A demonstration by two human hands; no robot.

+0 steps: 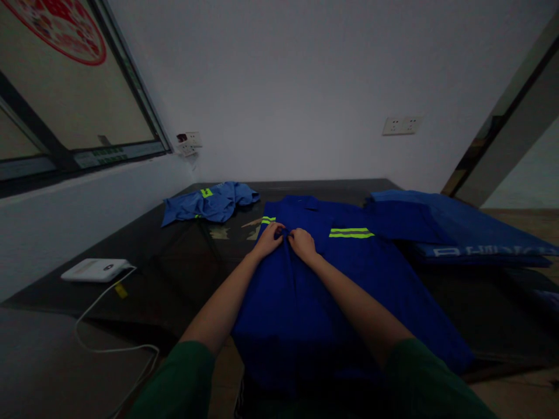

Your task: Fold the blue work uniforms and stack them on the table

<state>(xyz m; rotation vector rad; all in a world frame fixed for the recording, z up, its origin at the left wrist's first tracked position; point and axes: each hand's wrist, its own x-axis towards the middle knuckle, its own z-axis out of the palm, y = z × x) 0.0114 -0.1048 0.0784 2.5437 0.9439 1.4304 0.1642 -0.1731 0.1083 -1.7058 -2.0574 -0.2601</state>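
Note:
A dark blue shirt [362, 267] with yellow-green stripes lies spread on the dark table [174, 262], its collar toward the wall and its lower part hanging over the near edge. My left hand [269, 239] pinches the shirt's front placket at chest height. Just to the right, my right hand [302, 243] pinches the placket's other side, the fingertips of both hands almost touching. The cloth between them is drawn up into a fold running down the front. Whatever small part lies between the fingertips is too small to make out.
A crumpled lighter blue garment [213, 202] lies at the back left. A white power bank [95, 269] with a white cable is at the left edge. Folded blue cloth or bags with white letters [463, 227] lie at the right. Behind the table stands a wall with sockets [402, 125].

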